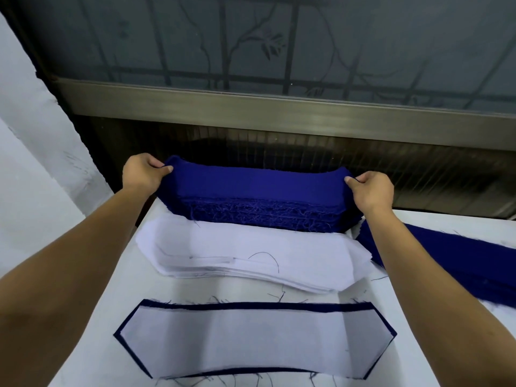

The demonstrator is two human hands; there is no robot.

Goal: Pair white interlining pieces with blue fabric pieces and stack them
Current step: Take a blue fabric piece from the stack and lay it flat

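Nearest on the table (195, 291) lies a finished pair (251, 339), white interlining centred on blue. Beyond it sits the white interlining stack (251, 252), then the blue fabric stack (259, 213) at the far edge. Left hand (142, 171) and right hand (371, 188) each pinch an end of its top blue piece (257, 180). Best lift both ends evenly, checking frayed threads drag no second layer.

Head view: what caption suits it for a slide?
Left hand and right hand pinch the blue fabric stack's top ends.
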